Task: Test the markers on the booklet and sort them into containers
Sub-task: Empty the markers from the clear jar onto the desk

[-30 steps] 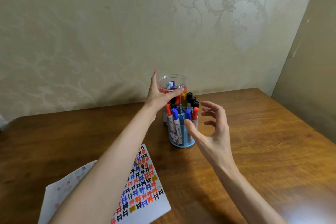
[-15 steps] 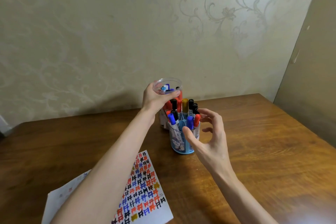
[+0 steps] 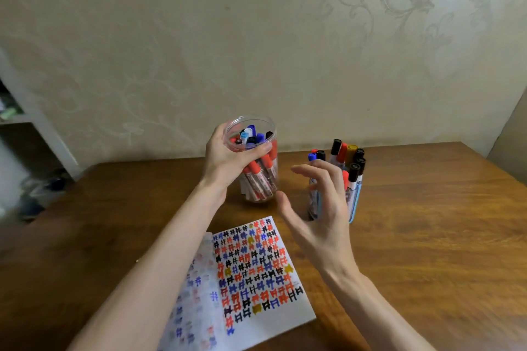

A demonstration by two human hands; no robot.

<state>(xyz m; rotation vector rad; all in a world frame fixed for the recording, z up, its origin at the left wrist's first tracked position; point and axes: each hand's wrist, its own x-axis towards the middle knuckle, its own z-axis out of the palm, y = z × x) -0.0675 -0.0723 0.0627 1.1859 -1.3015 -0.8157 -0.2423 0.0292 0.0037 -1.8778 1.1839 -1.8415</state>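
My left hand [image 3: 228, 159] grips a clear plastic jar [image 3: 261, 179] near its rim; the jar is full of red, blue and black markers and is tilted a little. To its right stands a blue holder [image 3: 353, 208] packed with upright markers [image 3: 346, 154] with black, red, yellow and blue caps. My right hand [image 3: 319, 208] hovers with spread, relaxed fingers in front of the holder, hiding its left side, and holds nothing. An open booklet [image 3: 256, 271] covered in coloured test marks lies on the wooden table [image 3: 427, 251] below both hands.
A patterned wall runs close behind the table. A white shelf unit [image 3: 34, 122] stands past the table's left edge, and a door or panel [image 3: 510, 137] rises at the far right. Bare wood shows to the right of the holder.
My left hand has carried the clear jar away from behind the holder, to the left and nearer the booklet. My right hand has stayed open near the holder. The camera has turned left.
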